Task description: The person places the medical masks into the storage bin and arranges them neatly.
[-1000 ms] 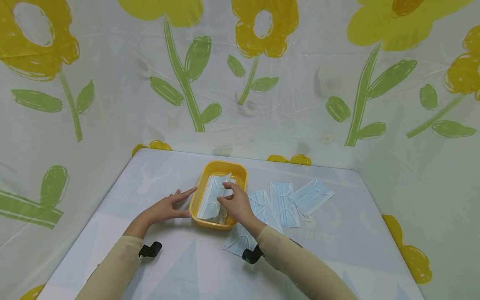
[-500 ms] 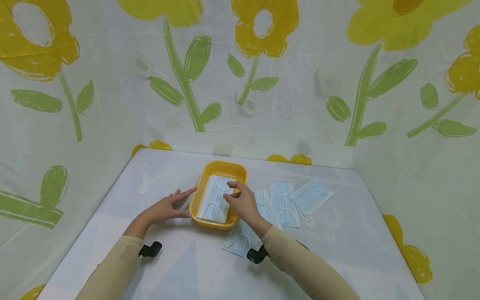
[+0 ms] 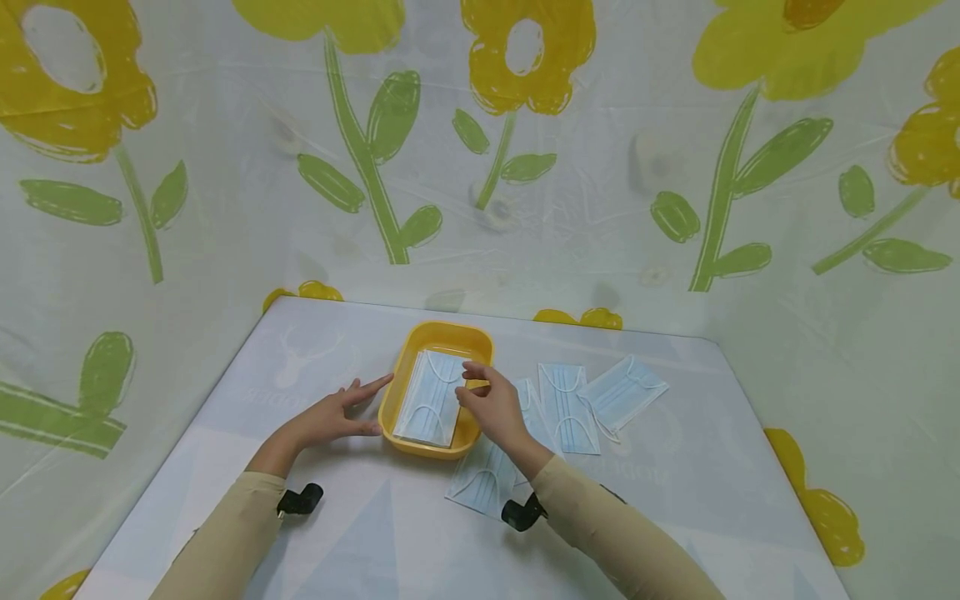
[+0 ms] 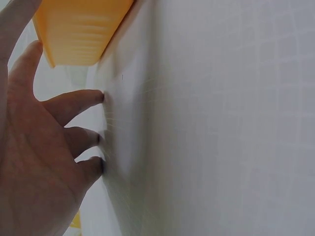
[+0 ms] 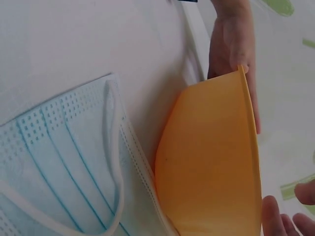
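A yellow plastic tray (image 3: 450, 332) stands near the middle of the table, a pile of light-blue disposable face masks (image 3: 429, 402) lying flat inside. My left hand (image 3: 330, 418) is spread at its left side, with the index finger and thumb against the rim. In the left wrist view the other fingertips (image 4: 93, 96) rest on the table. Above the tray's right side is my right hand (image 3: 498, 410), fingers bent loosely and a gap left between thumb and index. Nothing shows between those fingers (image 5: 271, 216) in the right wrist view.
More face masks lie right of the tray: one upright mask (image 3: 570, 417), one slanted mask (image 3: 628, 387), and overlapping masks (image 3: 480, 485) partly under my right forearm. Flower-printed cloth (image 3: 600, 183) hangs behind and beside the table (image 3: 720, 500).
The top mask, lifted at one edge a second ago, now lies flat on the pile. My right hand has let go and moved a little right. My left hand stays put.
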`<act>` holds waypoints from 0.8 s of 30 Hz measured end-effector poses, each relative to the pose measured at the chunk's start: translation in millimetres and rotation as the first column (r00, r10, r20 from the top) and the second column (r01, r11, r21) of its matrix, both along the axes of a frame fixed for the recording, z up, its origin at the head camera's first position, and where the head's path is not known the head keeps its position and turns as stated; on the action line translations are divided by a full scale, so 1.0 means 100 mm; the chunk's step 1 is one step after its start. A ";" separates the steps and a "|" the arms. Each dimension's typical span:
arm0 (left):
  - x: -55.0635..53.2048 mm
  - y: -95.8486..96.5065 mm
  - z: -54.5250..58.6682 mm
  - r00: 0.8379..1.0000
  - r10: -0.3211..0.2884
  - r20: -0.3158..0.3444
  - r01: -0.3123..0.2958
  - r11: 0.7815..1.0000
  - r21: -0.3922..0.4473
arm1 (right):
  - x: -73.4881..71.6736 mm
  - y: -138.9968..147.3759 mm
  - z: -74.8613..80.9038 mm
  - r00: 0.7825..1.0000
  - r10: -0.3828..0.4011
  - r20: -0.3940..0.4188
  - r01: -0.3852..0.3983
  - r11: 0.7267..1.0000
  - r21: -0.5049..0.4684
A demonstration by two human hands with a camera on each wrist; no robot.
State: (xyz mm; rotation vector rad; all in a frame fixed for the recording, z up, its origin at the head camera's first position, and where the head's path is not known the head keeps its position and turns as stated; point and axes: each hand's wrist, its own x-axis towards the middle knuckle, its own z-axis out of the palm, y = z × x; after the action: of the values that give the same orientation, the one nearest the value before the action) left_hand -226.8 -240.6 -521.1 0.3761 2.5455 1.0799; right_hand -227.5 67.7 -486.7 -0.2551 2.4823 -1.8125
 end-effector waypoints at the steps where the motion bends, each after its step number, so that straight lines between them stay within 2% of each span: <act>1: 0.00 0.00 0.00 1.000 0.000 0.001 0.000 1.000 -0.001 | 0.00 0.01 0.00 1.000 -0.004 0.001 0.004 1.000 -0.012; 6: 0.00 0.00 -0.01 1.000 0.002 0.010 -0.002 1.000 0.001 | 0.00 0.06 0.00 1.000 -0.012 -0.009 0.011 0.998 -0.060; 14: 0.00 -0.01 0.00 1.000 0.002 0.013 -0.002 1.000 -0.003 | 0.01 0.13 0.00 0.997 -0.062 -0.038 0.060 0.996 -0.065; 18: -0.01 0.00 0.00 1.000 0.003 0.015 -0.002 1.000 -0.005 | 0.01 0.17 -0.02 0.994 -0.099 -0.048 0.097 0.994 -0.047; 24: 0.00 0.00 0.01 1.000 0.006 0.022 -0.006 1.000 0.000 | 0.01 0.24 -0.05 0.991 -0.132 -0.022 0.132 0.991 0.016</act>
State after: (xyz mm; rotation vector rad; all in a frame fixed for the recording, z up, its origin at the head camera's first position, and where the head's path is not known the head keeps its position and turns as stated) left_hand -227.3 -240.4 -520.3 0.3555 2.5287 1.0805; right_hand -226.2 91.4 -492.0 -0.1116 2.5854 -1.8434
